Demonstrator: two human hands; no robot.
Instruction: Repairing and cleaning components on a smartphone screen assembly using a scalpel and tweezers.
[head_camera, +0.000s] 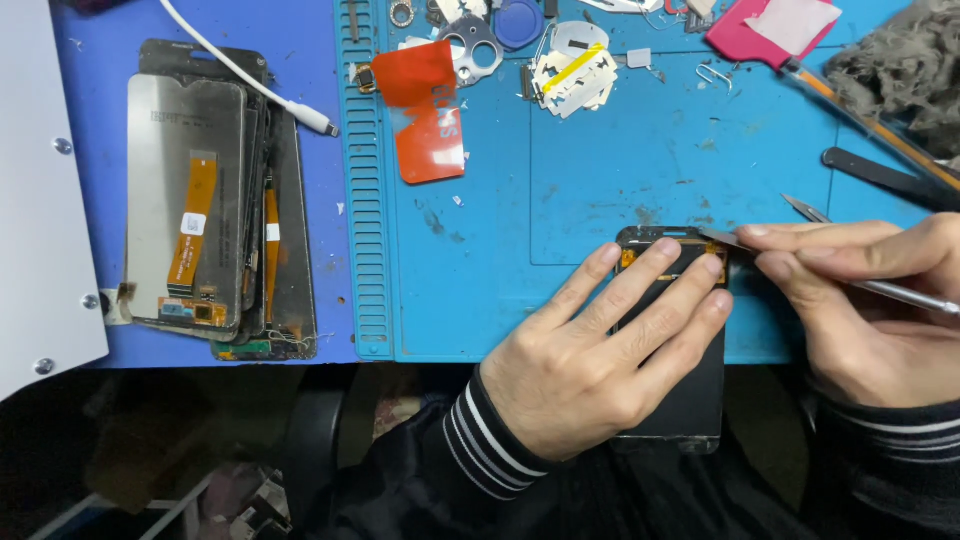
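At lower right of the frame, a phone (690, 400) is pressed flat by the left hand (590, 360); a metal blade (725, 238), pinched by the right hand (860, 300), is being worked under its top edge. Low, gentle prying is needed next.

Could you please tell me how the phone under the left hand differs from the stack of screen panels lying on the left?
The phone is one dark piece, pinned by the left hand and worked with the right hand's metal tool; the stack of screen panels is several untouched layers. The phone overhangs the teal mat; the stack lies beside the mat, showing orange ribbon cables.
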